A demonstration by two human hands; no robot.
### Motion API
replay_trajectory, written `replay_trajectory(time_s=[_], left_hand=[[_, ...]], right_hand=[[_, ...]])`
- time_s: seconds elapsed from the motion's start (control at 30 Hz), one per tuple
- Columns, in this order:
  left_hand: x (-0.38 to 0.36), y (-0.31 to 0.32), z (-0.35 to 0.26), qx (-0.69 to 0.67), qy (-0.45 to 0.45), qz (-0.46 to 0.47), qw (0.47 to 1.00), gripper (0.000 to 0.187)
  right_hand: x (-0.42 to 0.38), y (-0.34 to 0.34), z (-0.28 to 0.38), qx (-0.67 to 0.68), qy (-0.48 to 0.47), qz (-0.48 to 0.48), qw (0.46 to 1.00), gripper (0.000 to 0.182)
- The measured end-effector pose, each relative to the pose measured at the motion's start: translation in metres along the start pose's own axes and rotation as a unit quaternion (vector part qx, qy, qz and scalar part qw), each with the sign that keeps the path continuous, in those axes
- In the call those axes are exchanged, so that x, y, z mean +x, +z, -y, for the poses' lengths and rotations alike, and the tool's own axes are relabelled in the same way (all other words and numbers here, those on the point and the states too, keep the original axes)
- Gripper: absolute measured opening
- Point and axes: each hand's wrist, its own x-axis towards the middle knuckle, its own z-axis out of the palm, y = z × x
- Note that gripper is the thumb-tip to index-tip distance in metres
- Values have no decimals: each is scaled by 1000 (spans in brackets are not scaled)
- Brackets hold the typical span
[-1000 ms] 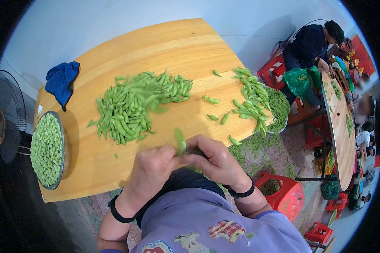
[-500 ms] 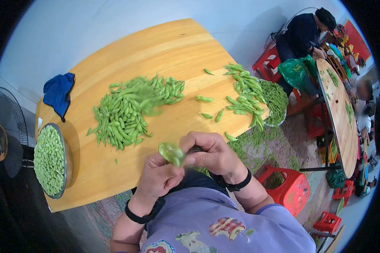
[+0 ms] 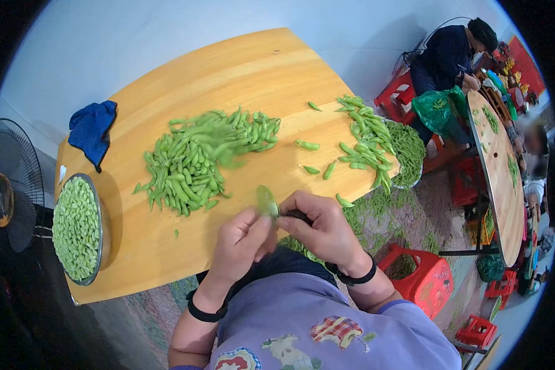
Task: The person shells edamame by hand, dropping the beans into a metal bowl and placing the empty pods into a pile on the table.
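Note:
Between my fingertips, at the near edge of the wooden table (image 3: 240,197), stands a green soybean pod (image 3: 266,200). My left hand (image 3: 243,240) pinches it from below. My right hand (image 3: 324,229) is closed around a small dark object (image 3: 300,215), mostly hidden by the fingers, and its tips meet the pod's side. A large heap of green pods (image 3: 188,176) lies just beyond my hands, part of it blurred. To the right, a looser group of pods (image 3: 369,139) spreads along the table's end. A metal bowl (image 3: 98,246) at the left is full of shelled beans (image 3: 76,228).
A blue cloth (image 3: 92,131) lies at the table's back left, near a black fan (image 3: 12,185). Right of the table are a basin of pods (image 3: 407,151), a red stool (image 3: 422,280) and scattered husks (image 3: 376,216). Another person (image 3: 444,55) sits at a second table (image 3: 499,185).
The pod has turned more upright and its wide face shows less. My hands have shifted slightly right, and the whole view has moved a little.

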Motion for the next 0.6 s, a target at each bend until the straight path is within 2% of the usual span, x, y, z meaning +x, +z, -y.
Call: replay_trajectory(time_s=[0.03, 0.07, 0.1, 0.13, 0.2, 0.23, 0.27, 0.33, 0.37, 0.43, 0.57, 0.6], left_hand=[[3, -1, 7, -3, 0, -3, 1000, 17], [6, -1, 14, 52, 29, -49, 997, 12], [9, 1, 18, 107, 60, -96, 988, 7], [10, 3, 19, 104, 61, -101, 988, 7], [11, 7, 19, 201, 127, -167, 957, 9], [10, 5, 21, 200, 127, -173, 956, 9], [9, 2, 22, 240, 168, -133, 947, 13], [8, -2, 19, 307, 246, -58, 917, 19], [7, -4, 14, 306, 246, -59, 918, 19], [5, -6, 9, 232, 109, -38, 966, 22], [5, -5, 13, 273, 164, -38, 947, 23], [5, -4, 13, 300, 185, -64, 934, 23]], right_hand=[[-2, 1, 2, -39, 8, -10, 999, 11], [-4, 3, 4, -40, 10, -6, 999, 11], [-4, 4, 5, -113, -11, -32, 993, 11], [-3, 6, 6, -186, -36, -56, 980, 10], [-5, 8, 3, -192, -36, -64, 979, 11], [-5, 9, 2, -197, -33, -78, 977, 12], [-4, 7, -1, -196, -35, -74, 977, 12], [-2, 0, -4, -49, 103, -43, 993, 10], [-1, -2, -2, -50, 103, -42, 993, 10], [2, -3, 4, 42, 196, -14, 980, 9], [6, -1, 0, 48, 192, -11, 980, 13], [6, 1, -1, 37, 178, -16, 983, 14]])
